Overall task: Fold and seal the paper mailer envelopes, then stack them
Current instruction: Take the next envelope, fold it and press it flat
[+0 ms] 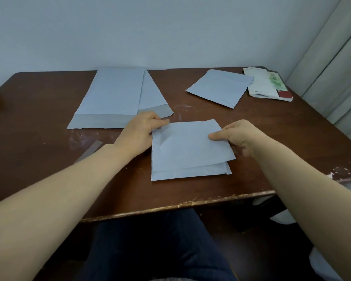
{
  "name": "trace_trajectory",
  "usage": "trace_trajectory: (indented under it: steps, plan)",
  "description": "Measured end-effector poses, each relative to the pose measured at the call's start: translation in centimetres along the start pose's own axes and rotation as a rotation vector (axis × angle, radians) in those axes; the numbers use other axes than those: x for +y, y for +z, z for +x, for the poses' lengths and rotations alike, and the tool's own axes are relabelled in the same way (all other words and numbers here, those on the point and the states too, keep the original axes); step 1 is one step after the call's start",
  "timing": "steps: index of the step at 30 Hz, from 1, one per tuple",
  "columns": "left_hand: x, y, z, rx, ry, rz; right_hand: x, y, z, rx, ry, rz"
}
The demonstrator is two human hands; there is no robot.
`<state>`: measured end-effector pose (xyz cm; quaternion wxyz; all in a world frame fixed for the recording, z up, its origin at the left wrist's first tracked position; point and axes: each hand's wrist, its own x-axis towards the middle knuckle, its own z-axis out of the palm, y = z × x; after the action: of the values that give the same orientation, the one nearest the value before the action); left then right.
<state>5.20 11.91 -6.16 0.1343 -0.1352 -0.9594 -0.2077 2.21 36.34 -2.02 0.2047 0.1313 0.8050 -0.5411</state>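
My left hand [139, 131] and right hand [238, 136] both pinch the mailer [188, 151] edges; square the fold's corners first, then press flat.

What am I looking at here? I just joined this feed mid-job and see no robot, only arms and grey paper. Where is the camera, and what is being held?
There is no machine: a person works with bare hands. The single picture comes from a camera worn on the head, looking forward and down, so the arms reach in from below. The left hand and the right hand each pinch an edge of a folded mailer envelope in the middle of the brown table. Behind it, on the left, lie two flat unfolded mailers, overlapping. At the back right lies a second folded mailer, beside some printed papers. A thin strip lies near the left forearm.
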Motion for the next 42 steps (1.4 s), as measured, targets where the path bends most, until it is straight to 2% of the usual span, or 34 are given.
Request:
trace_trajectory:
  steps: [10,12,16,19,21,22,24,26,27,31,42]
  plan:
    - [-0.1,0.3,-0.2,-0.08,-0.007,0.181,0.7,0.3,-0.5,0.005,-0.07,-0.054]
    - [0.0,0.3,-0.1,-0.114,-0.066,0.207,0.9,0.4,-0.4,0.026,-0.084,-0.08]
    - [0.2,-0.4,0.0,-0.156,-0.04,0.221,1.1,0.5,-0.2,0.041,-0.096,-0.098]
    - [1.1,-1.5,-0.1,-0.051,0.003,0.229,1.2,0.5,-0.1,0.04,-0.097,-0.107]
    - [2.4,-2.2,-0.3,0.024,0.014,0.118,1.2,0.6,0.0,0.046,-0.094,-0.109]
    - [3.2,-2.4,-0.4,-0.002,0.042,0.046,1.2,0.6,0.0,0.051,-0.094,-0.11]
    - [5.1,-2.1,-1.0,-0.245,0.079,-0.048,1.2,0.6,0.0,0.062,-0.097,-0.119]
    - [6.1,-1.3,-1.4,-0.47,0.138,0.039,1.2,0.7,0.0,0.057,-0.106,-0.114]
    - [6.3,-1.0,-1.6,-0.521,0.166,0.094,1.3,0.7,0.0,0.055,-0.112,-0.104]
    - [6.3,-0.3,-2.0,-0.504,0.174,0.128,1.4,0.8,0.1,0.059,-0.108,-0.073]
    - [6.6,-0.7,-2.0,-0.457,0.016,0.065,0.8,1.5,0.7,0.033,-0.117,0.059]
